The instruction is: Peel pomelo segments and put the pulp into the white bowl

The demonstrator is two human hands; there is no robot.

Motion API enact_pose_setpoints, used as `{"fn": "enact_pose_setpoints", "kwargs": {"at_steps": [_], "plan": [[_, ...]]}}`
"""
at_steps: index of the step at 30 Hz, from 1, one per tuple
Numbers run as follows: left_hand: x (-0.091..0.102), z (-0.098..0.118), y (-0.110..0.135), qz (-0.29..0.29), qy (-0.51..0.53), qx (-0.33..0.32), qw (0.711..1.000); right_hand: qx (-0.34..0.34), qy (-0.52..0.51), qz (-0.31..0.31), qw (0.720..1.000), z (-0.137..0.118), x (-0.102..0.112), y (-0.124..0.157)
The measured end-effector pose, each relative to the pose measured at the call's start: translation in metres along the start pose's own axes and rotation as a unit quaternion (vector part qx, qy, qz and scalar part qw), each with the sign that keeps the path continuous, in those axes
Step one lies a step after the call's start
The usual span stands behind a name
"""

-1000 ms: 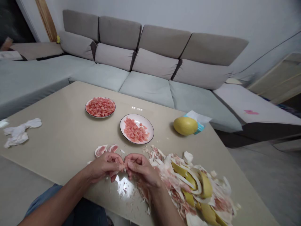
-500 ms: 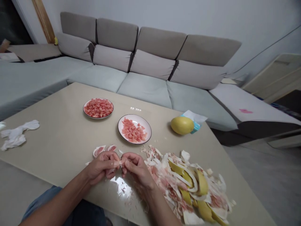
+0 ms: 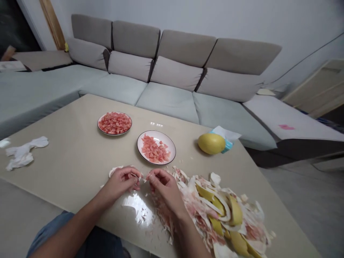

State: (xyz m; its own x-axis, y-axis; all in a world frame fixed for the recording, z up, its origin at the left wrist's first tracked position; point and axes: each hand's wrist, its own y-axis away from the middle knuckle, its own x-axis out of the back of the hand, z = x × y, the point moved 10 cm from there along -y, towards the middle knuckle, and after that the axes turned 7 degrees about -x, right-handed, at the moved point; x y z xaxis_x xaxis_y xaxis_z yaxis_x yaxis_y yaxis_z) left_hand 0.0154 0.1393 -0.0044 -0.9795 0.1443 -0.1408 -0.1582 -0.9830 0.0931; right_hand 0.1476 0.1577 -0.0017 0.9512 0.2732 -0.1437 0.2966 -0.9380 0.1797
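Note:
Close together over the near side of the table, both hands work at pomelo. My left hand (image 3: 121,184) is curled around a piece of pink pomelo segment, mostly hidden by the fingers. Just to its right, my right hand (image 3: 166,188) pinches a small pale bit that looks like membrane. Behind the left hand lie pomelo segments (image 3: 115,170), partly covered by it. Ahead stands a white dark-rimmed plate (image 3: 170,143) with some peeled pomelo flesh (image 3: 154,149). A second plate (image 3: 100,130) farther left is heaped with pink flesh (image 3: 115,122).
A large pile of membranes and yellow-green peel (image 3: 235,211) covers the table's right front. Beyond it, a whole pomelo (image 3: 211,143) rests against a tissue pack (image 3: 228,144). Crumpled tissues (image 3: 23,154) lie at the left. A grey sofa (image 3: 166,100) borders the table's far side.
My hands have drawn slightly apart, and a gap now shows between the fingertips. The right hand has turned a little upward. The whole view has shifted slightly.

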Motion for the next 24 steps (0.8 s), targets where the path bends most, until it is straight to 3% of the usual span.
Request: {"fn": "enact_pose_setpoints", "kwargs": {"at_steps": [5, 11, 18, 24], "plan": [[-0.004, -0.008, 0.003, -0.029, -0.017, 0.029, 0.999, -0.026, 0.043, -0.008, 0.999, 0.006, -0.005, -0.003], [0.003, -0.001, -0.001, -0.015, -0.139, -0.018, 0.990, -0.024, 0.055, -0.014, 0.998, 0.006, -0.007, -0.004], [-0.005, -0.011, 0.004, -0.051, -0.082, 0.050, 0.994, -0.005, 0.030, -0.016, 0.999, 0.004, -0.006, -0.003], [0.002, 0.003, 0.000, -0.030, -0.200, -0.016, 0.979, 0.056, 0.092, -0.002, 0.994, -0.005, -0.001, -0.003]]}}
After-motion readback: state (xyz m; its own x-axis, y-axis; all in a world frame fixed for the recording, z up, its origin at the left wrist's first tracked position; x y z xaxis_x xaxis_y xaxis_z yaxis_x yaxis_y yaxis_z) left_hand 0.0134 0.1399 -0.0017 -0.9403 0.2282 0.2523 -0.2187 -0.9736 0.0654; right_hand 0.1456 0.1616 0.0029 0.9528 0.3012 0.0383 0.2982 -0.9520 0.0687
